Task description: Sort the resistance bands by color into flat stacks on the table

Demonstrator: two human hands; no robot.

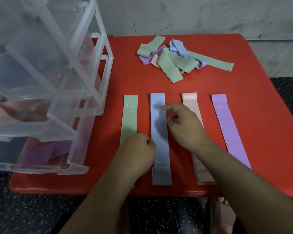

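Lying at the far side of the red table (252,81), the tangled heap of unsorted bands (172,59) is well apart from both our hands, ahead of them and a little to the right. One long green band (218,63) is trailing out of the heap toward the right, its long axis running roughly side to side. That sets it crosswise to the four sorted strips nearer us, which are all lying lengthwise from far end to near end: the green stack (129,119), the blue stack (159,135), the pink stack (190,98) and the purple stack (227,125), side by side with bare table between them. Our right hand (186,127) is hovering above the gap between the blue stack and the pink stack, fingers loosely curled and holding nothing. We are judging it the nearer hand to the heap, so the next reach is probably going forward from there. Our left hand (135,152) is resting with curled fingers over the near part of the green stack, knuckles against the blue stack's left edge; whether it is pinching that edge we cannot tell. A clear plastic drawer unit (41,81) is standing off to the left.
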